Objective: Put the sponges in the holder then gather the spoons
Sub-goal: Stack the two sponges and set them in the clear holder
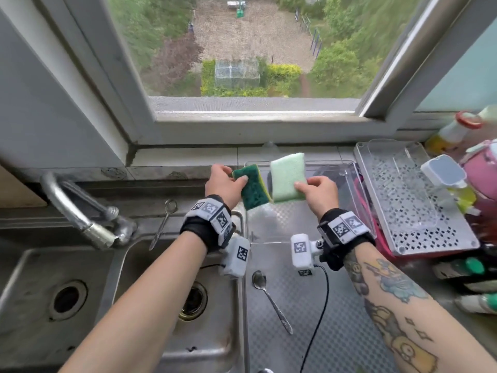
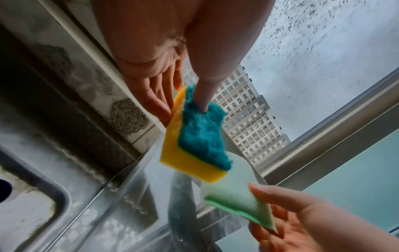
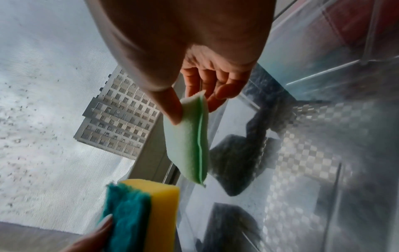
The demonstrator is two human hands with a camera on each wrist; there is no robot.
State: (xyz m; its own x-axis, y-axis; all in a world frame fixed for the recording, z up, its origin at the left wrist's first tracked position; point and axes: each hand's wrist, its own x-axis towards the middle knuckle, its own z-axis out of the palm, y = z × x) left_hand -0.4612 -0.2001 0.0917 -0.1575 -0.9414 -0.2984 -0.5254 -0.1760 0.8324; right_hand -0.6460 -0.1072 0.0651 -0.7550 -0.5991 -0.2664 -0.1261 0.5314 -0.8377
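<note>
My left hand pinches a yellow sponge with a dark green scrub face, thumb on the scrub side. My right hand pinches a pale green sponge by its lower edge. Both sponges hang side by side above a clear plastic holder on the metal draining board. One spoon lies on the board near me. A second utensil with a ring end lies on the sink ledge behind the basin.
A double steel sink with a tap fills the left. At the right stands a perforated white tray with a clear lid, with bottles crowded beyond it. A black cable crosses the board. The window sill runs behind.
</note>
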